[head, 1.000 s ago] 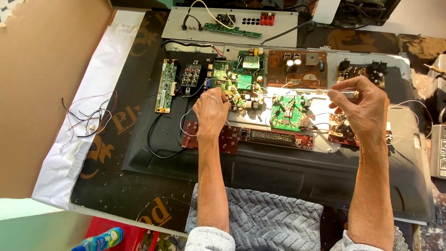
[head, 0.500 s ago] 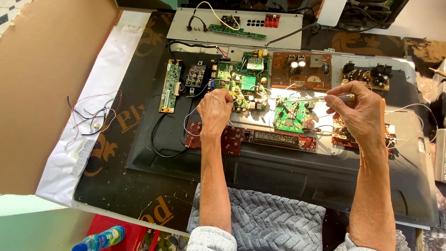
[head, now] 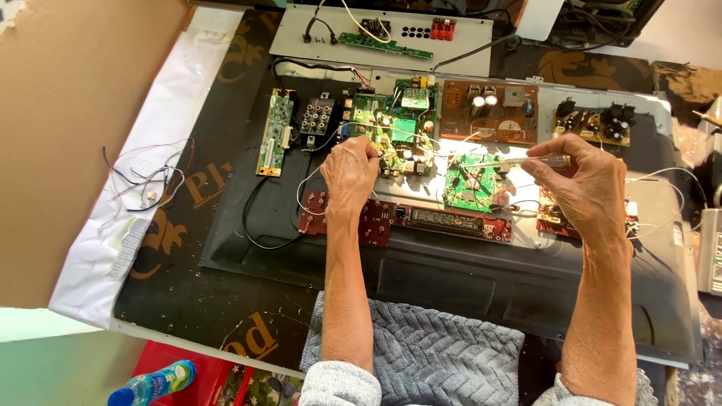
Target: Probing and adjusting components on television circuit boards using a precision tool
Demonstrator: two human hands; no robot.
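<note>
Your left hand (head: 350, 171) rests with fingertips pinched on the green main circuit board (head: 395, 128), which sits in the opened black chassis (head: 451, 278). Your right hand (head: 583, 188) grips a thin clear-handled tool (head: 519, 162), its tip over the smaller green board (head: 474, 184).

bright daylight from upper right, glare on white panel (head: 481, 146), sharp focus, soft shadows.

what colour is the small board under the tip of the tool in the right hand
Green, with small silver and dark parts on it; the small board shows best in the head view.
</note>
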